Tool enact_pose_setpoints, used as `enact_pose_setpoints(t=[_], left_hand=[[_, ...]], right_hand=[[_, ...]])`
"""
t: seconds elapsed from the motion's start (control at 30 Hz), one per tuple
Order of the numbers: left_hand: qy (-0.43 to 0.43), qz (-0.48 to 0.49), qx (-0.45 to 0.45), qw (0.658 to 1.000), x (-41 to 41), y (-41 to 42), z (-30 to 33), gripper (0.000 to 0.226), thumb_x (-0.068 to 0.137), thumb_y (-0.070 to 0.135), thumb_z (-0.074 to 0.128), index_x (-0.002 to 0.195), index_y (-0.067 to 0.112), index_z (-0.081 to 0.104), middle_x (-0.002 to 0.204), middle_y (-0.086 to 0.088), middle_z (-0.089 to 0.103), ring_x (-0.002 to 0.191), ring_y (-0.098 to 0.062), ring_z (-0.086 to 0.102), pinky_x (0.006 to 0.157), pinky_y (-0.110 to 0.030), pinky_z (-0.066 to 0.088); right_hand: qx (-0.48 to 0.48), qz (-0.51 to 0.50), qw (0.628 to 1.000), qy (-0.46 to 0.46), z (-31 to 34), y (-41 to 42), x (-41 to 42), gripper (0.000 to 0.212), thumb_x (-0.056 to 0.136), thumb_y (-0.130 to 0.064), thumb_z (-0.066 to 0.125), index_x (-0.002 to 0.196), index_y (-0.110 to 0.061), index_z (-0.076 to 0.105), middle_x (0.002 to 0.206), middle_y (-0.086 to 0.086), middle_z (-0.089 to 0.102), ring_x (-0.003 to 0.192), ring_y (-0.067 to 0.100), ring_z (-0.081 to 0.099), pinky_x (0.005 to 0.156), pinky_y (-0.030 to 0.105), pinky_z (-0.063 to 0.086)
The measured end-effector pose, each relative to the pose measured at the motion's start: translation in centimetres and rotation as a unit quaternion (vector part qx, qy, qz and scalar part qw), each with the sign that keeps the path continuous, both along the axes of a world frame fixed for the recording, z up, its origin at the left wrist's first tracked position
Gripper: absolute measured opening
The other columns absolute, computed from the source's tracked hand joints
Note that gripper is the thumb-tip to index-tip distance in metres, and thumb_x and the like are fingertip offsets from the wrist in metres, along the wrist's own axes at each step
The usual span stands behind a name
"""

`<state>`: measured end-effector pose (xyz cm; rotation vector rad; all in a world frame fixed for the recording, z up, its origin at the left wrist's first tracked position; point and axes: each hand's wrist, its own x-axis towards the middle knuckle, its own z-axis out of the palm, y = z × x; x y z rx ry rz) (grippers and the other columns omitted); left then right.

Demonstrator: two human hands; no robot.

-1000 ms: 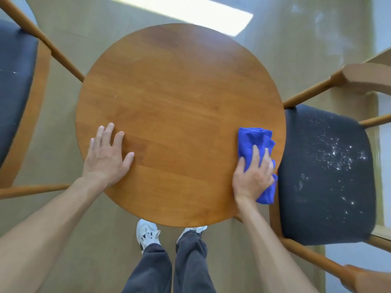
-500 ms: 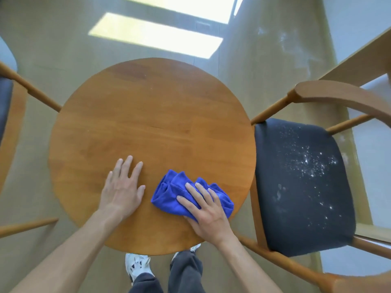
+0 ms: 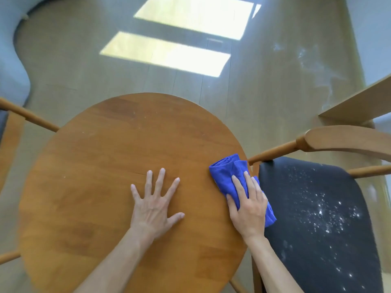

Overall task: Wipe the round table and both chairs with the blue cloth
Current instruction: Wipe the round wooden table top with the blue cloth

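My right hand (image 3: 248,205) presses the blue cloth (image 3: 230,172) flat-fingered at the round bench's (image 3: 95,187) right edge, no grip closed around it. My left hand (image 3: 155,205) lies released, fingers spread on the bench. The right chair's (image 3: 317,208) dark seat carries white specks.

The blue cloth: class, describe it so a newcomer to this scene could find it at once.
Start at the round wooden table and go to its right edge, beside the dark chair seat speckled white. There, under the right hand, lies the blue cloth: bunched, and the only vivid blue thing among brown wood.
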<state>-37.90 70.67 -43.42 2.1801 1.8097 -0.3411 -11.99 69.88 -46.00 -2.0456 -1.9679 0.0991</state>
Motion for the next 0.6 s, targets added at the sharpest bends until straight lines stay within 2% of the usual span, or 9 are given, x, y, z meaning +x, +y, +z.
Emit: enact_pose_setpoints(t=[0.13,0.2,0.3,0.47,0.6], left_hand=[[-0.008,0.001,-0.008,1.0,-0.1,-0.1,0.1,0.09,0.07,0.078,0.03,0.147,0.03,0.028,0.157,-0.014,0.02,0.14,-0.043,0.023,0.09,-0.075,0.031],[-0.01,0.0,-0.002,1.0,0.0,0.0,0.3,0.09,0.071,0.079,0.039,0.147,0.031,0.028,0.157,-0.014,0.019,0.141,-0.043,0.021,0.091,-0.074,0.032],[-0.029,0.005,0.008,1.0,0.2,0.0,0.4,0.102,0.06,0.077,0.062,0.146,0.03,0.031,0.156,-0.015,0.021,0.14,-0.044,0.022,0.093,-0.075,0.031],[-0.053,0.018,0.006,0.998,0.1,0.1,0.4,0.106,0.054,0.076,0.069,0.144,0.03,0.036,0.156,-0.015,0.023,0.141,-0.043,0.022,0.095,-0.075,0.028],[-0.069,0.025,-0.007,0.997,0.0,0.2,-0.2,0.1,0.053,0.073,0.068,0.139,0.03,0.041,0.153,-0.014,0.031,0.139,-0.043,0.026,0.096,-0.076,0.021]], right_hand=[[0.002,-0.077,0.997,-0.009,-0.4,4.6,-1.4,0.047,0.09,-0.038,0.05,0.134,-0.022,0.056,0.146,0.009,0.045,0.13,0.032,0.046,0.092,0.053,0.044],[-0.001,-0.109,0.994,-0.004,-0.5,7.0,-2.5,0.048,0.089,-0.036,0.051,0.135,-0.023,0.055,0.147,0.009,0.045,0.129,0.033,0.046,0.091,0.054,0.043],[-0.016,-0.122,0.992,0.0,-0.5,10.6,-4.6,0.049,0.089,-0.035,0.049,0.137,-0.023,0.052,0.148,0.009,0.044,0.13,0.034,0.045,0.094,0.056,0.041],[-0.017,-0.089,0.996,0.01,-0.6,16.2,-10.6,0.052,0.089,-0.038,0.043,0.137,-0.02,0.053,0.147,0.013,0.045,0.131,0.037,0.045,0.099,0.057,0.04],[-0.012,0.01,1.0,0.021,-0.2,18.7,-19.2,0.051,0.086,-0.039,0.045,0.133,-0.023,0.057,0.146,0.012,0.046,0.131,0.036,0.046,0.1,0.055,0.041]])
